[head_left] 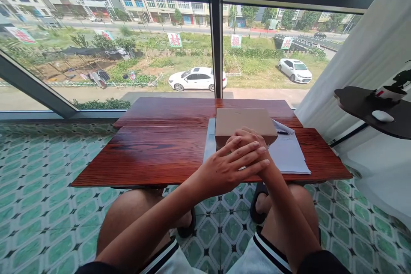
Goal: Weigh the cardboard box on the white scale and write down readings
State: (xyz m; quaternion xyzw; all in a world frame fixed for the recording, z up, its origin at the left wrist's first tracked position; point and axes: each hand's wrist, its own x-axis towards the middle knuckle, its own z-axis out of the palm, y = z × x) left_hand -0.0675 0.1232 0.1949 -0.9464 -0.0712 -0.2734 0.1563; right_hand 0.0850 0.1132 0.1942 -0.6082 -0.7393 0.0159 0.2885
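My left hand (229, 167) lies across my right hand (249, 135), just over the front of the table. The left hand's fingers are stretched out and a little apart, and it holds no object. Behind it, the right hand shows its back and knuckles, while most of its fingers are hidden. Directly beyond both hands is a closed brown cardboard box (245, 120). It rests on white sheets of paper (287, 156) and a pale blue folder or sheet (211, 135). A dark pen (284, 132) lies on the paper, right of the box.
The dark red wooden table (147, 150) spans the space in front of my knees. Large windows stand behind it, with a white curtain (349, 68) at right. A dark shelf (362, 105) there carries a pot (390, 93) and a white rounded object (382, 116).
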